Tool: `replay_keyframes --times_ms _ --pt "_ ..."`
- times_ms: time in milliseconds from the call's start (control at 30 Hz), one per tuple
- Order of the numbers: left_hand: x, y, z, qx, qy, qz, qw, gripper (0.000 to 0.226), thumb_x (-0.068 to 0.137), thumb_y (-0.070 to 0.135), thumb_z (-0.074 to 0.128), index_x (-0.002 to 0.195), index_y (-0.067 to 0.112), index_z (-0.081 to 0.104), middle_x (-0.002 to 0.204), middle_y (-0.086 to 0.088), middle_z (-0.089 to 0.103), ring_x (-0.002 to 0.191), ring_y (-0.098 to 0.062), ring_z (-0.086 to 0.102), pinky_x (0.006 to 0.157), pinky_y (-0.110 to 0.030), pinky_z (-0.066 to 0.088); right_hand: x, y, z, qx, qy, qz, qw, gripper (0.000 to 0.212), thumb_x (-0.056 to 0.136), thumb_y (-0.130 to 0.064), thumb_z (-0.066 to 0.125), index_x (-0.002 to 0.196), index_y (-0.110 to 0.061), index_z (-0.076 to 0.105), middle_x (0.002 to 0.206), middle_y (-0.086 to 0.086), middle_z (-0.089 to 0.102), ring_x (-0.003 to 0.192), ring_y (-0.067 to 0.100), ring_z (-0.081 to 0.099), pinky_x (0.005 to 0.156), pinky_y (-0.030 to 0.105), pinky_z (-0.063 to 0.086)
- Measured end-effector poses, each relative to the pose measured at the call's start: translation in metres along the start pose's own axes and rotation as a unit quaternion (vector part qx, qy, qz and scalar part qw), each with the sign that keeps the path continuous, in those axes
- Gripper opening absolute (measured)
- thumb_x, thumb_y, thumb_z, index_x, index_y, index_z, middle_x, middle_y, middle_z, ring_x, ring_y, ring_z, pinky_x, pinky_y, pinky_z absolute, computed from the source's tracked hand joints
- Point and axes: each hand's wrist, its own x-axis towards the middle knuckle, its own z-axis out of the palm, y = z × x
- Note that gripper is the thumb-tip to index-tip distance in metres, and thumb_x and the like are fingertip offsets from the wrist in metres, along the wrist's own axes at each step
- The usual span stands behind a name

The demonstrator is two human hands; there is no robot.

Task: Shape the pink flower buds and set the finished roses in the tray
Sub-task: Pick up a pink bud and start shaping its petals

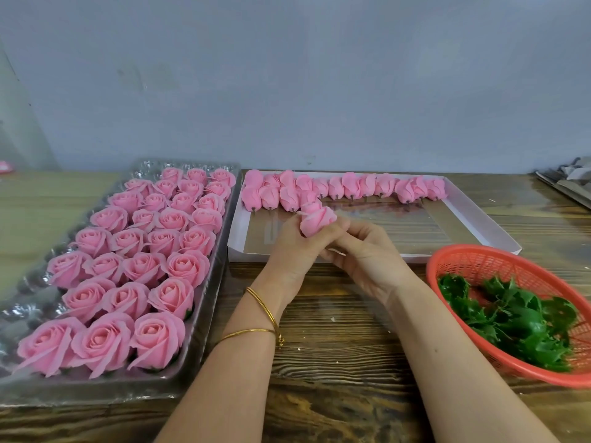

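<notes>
Left hand (292,247) and right hand (364,254) both pinch one closed pink petalled bud (317,221) (tip away); clear plastic rose tray (150,167) lies leftward.

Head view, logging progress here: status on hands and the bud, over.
Left hand and right hand both grip one pink bud over the white box. Bud unshaped, not yet in the tray. Free cells on tray's left; nothing in the way.

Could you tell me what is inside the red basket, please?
Inside the red basket lies a loose pile of green leafy pieces. Whatever is beneath the pile is covered, and the basket's right side runs out of frame.
</notes>
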Motion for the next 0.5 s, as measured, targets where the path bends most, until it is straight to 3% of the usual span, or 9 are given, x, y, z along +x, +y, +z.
replay_keyframes --times_ms 167,300,500 --pt "-0.0008 -0.0019 -0.0009 0.027 0.011 0.008 1.000 0.019 0.084 0.013 0.072 0.099 0.002 0.067 0.095 -0.015 0.069 0.103 -0.034 0.066 0.090 -0.049 0.055 -0.0021 -0.0002 -0.0037 0.011 -0.034 0.015 0.999 0.026 0.085 0.006 0.056 0.109 0.002 0.065 0.101 0.011 0.069 0.095 0.015 0.067 0.089 0.028 0.055" --pt "-0.0004 -0.0039 -0.0018 0.040 0.014 0.016 0.999 0.016 0.084 0.016 0.074 0.094 0.006 0.069 0.096 -0.016 0.071 0.100 -0.030 0.067 0.088 -0.046 0.056 -0.0027 -0.0015 -0.0041 -0.018 -0.035 0.020 0.999 0.030 0.091 0.010 0.051 0.119 0.006 0.061 0.108 0.014 0.067 0.100 0.017 0.065 0.092 0.029 0.053" --pt "0.0017 -0.0052 -0.0017 0.070 0.066 0.056 0.994 0.002 0.085 0.018 0.072 0.085 0.017 0.071 0.084 0.000 0.072 0.086 -0.012 0.069 0.076 -0.030 0.058 -0.0032 -0.0040 -0.0033 -0.058 0.001 0.001 0.998 0.023 0.084 0.009 0.057 0.102 0.004 0.069 0.094 0.013 0.071 0.092 0.021 0.070 0.089 0.032 0.057"
